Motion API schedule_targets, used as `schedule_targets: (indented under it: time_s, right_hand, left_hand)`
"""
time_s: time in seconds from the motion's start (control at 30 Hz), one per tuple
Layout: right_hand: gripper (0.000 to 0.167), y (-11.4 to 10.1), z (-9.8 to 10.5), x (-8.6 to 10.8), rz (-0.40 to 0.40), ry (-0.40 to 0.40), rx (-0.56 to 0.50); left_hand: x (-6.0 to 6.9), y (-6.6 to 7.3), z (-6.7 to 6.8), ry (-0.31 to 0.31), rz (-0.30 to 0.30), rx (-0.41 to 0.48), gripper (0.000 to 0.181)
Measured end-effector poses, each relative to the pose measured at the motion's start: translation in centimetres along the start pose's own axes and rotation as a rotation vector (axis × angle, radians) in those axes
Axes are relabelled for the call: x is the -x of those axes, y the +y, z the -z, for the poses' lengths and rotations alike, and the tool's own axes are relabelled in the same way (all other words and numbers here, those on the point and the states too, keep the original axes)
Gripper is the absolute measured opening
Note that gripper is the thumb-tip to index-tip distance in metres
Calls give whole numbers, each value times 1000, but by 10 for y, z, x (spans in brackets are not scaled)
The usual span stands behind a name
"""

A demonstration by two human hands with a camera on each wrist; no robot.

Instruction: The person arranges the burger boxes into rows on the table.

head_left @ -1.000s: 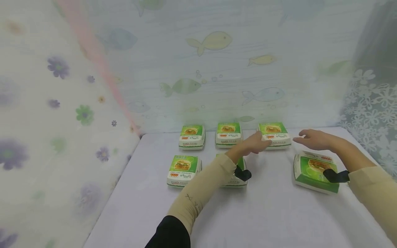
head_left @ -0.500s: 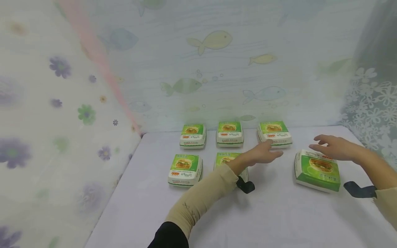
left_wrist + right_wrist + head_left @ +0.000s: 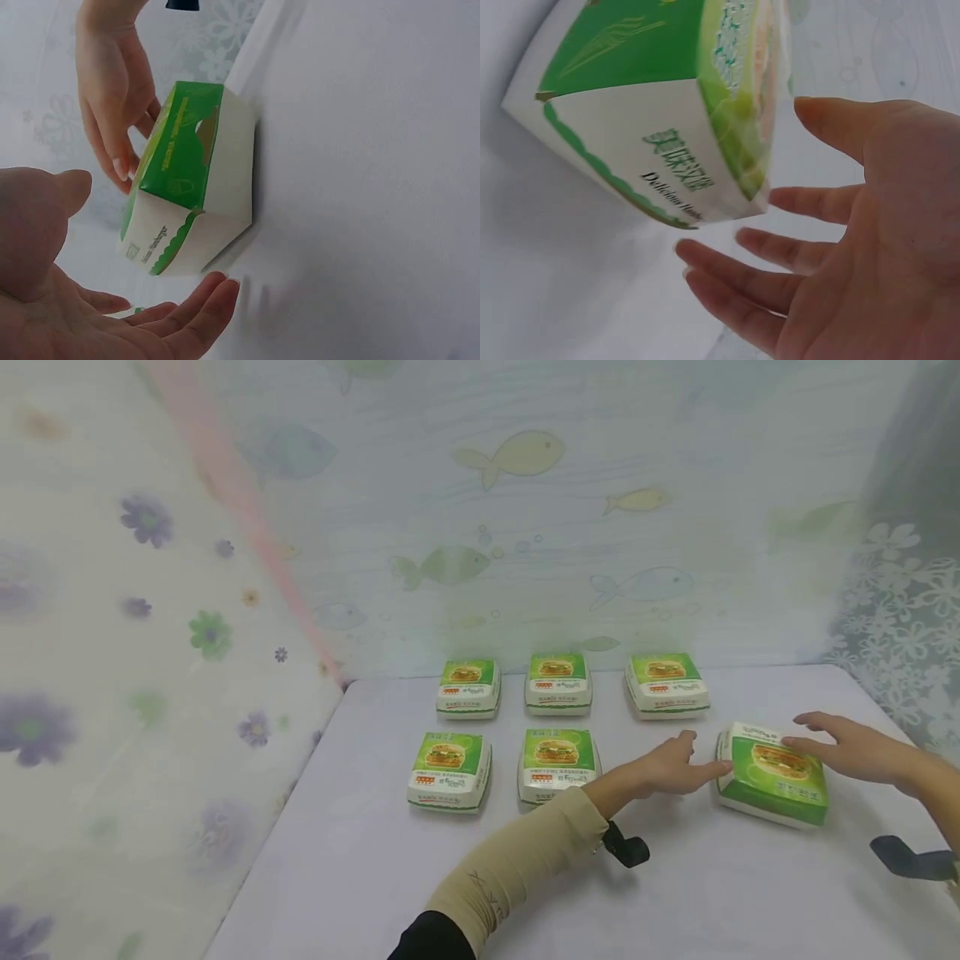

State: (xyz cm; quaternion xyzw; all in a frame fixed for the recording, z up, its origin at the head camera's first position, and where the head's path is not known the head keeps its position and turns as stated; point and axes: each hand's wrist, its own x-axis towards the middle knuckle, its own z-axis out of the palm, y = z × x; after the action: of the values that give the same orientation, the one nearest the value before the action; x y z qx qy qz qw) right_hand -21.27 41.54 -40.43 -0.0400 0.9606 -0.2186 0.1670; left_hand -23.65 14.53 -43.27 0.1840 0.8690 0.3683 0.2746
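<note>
A green and white burger box [image 3: 776, 781] lies on the right of the white-covered table, turned at an angle. At its left side, my left hand [image 3: 671, 766] reaches in with spread fingers, the thumb close to the box edge. My right hand [image 3: 862, 750] hovers at the box's right side, its thumb over the lid in the head view. In the left wrist view a gap shows between the left fingers and the box [image 3: 184, 150]. The right wrist view has the right fingers, loosely extended, beside the box's white side [image 3: 630, 142]; whether a fingertip touches is unclear.
Three matching burger boxes stand in a back row: left [image 3: 468, 689], middle [image 3: 558, 685] and right [image 3: 666, 687]. Two more, one left [image 3: 448, 772] and one centre [image 3: 557, 764], form a front row. Behind the table [image 3: 360, 877] hangs a fish-patterned backdrop [image 3: 525, 602].
Both hands have come away from the back-right box, toward the near right, and now flank the angled box. The boxes stay in place.
</note>
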Motion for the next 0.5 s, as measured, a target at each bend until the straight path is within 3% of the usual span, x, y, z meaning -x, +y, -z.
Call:
schedule_targets:
  time_s: [0.27,0.5]
  right_hand:
    - [75,9,-11,3,35,-22,-53]
    - [74,13,-15,6,30,-9,-58]
  left_hand:
    - [-11,5,-30,67,66,27,72]
    - [-14,9,-44,75,70,62,58]
